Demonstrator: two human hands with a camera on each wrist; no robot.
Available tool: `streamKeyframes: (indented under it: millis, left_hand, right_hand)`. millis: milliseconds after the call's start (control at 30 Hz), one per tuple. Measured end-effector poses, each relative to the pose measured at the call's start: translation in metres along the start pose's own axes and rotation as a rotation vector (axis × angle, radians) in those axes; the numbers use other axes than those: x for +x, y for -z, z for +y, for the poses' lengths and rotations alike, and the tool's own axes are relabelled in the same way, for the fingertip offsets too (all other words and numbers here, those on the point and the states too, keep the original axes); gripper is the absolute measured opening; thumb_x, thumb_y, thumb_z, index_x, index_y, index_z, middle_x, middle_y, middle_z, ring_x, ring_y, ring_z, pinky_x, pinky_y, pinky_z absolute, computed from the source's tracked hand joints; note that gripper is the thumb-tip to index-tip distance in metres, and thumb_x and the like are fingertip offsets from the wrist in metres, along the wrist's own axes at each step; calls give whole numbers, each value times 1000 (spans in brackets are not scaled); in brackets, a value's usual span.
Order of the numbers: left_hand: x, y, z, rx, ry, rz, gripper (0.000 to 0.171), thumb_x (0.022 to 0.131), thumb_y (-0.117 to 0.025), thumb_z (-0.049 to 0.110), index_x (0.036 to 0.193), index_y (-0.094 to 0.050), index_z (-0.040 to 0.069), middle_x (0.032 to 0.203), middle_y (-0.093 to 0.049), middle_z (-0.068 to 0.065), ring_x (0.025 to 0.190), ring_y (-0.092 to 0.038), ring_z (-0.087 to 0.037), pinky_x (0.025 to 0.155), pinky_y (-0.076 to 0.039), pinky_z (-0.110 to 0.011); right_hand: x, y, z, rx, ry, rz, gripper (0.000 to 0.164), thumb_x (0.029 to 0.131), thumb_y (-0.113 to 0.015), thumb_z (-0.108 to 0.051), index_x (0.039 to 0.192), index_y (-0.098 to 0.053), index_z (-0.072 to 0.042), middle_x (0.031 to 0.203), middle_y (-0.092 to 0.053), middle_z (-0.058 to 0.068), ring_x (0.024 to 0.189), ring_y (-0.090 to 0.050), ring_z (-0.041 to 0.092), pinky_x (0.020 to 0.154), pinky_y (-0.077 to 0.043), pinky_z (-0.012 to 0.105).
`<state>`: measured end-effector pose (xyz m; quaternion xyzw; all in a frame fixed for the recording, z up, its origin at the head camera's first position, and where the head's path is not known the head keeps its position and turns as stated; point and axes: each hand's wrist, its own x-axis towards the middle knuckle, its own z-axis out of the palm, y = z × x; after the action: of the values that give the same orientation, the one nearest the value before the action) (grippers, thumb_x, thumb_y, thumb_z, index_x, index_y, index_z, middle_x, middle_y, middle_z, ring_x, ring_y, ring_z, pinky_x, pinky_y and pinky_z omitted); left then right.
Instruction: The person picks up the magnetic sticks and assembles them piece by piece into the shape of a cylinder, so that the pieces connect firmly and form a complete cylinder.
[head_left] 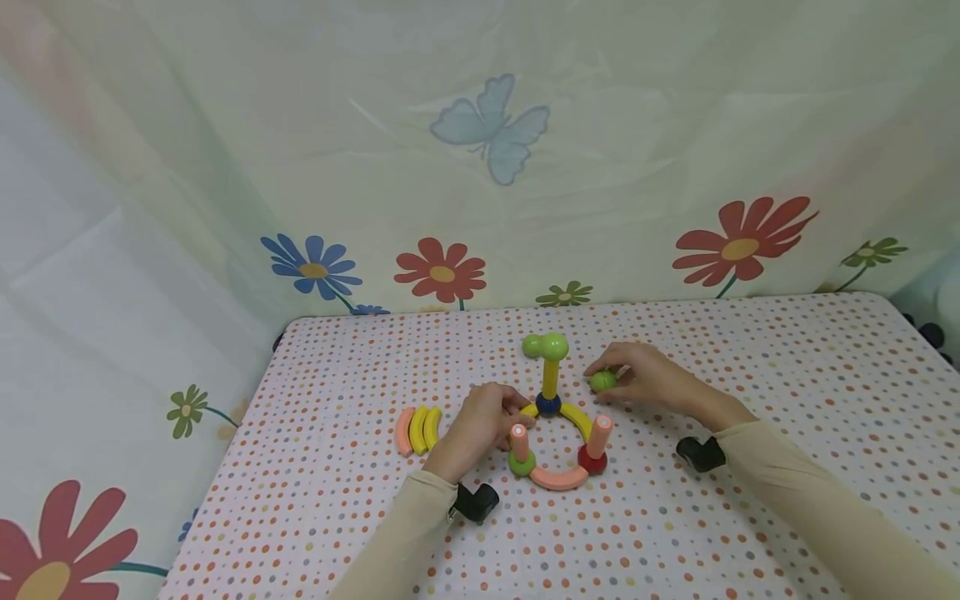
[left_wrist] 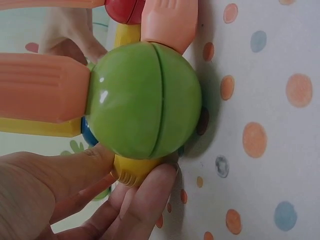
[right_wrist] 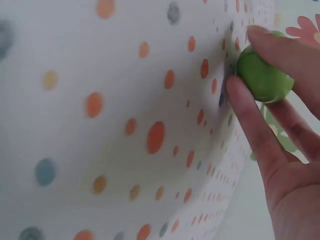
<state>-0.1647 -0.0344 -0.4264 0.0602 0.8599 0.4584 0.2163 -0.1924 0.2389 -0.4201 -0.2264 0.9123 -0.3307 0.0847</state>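
A ring of toy pieces stands on the table: curved yellow sticks, a curved pink stick, and blue, red and green balls at the joints. Upright pink sticks rise from the red and green balls; a yellow stick topped by a light green ball rises from the blue one. My left hand pinches the yellow curved stick beside the green ball. To the right of the ring, my right hand pinches a loose green ball at the tabletop.
Left of the ring lie a curved pink stick and two curved yellow ones side by side. Another light green ball sits behind the tall yellow stick. A flowered curtain hangs behind the dotted tabletop.
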Motion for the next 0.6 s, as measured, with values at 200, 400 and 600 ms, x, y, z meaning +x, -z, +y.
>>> streamKeyframes:
  millis: [200, 400, 600]
  left_hand:
    - [1, -2, 0, 16, -3, 2, 16, 93, -80, 7, 107, -76, 2, 84, -63, -2, 61, -56, -11, 53, -52, -22]
    - [2, -1, 0, 25, 1, -2, 19, 93, -80, 7, 110, -77, 2, 83, -64, -3, 61, -56, -11, 54, -53, -23]
    - [3, 0, 0, 35, -2, -3, 21, 92, -81, 8, 112, -77, 2, 83, -64, -2, 59, -56, -11, 53, -51, -22]
  right_hand:
    - [-19, 11, -5, 54, -49, 113, 37, 80, -92, -9, 107, -69, -2, 108, -70, 11, 96, -69, 27, 74, -60, 29]
    - [-33, 30, -16, 20, 23, 161, 35, 76, -94, -9, 103, -72, -4, 102, -71, 4, 89, -67, 19, 74, -60, 25]
    - [-44, 45, -35, -22, 101, 199, 38, 78, -93, -9, 112, -77, -6, 105, -71, 1, 91, -66, 16, 78, -62, 31]
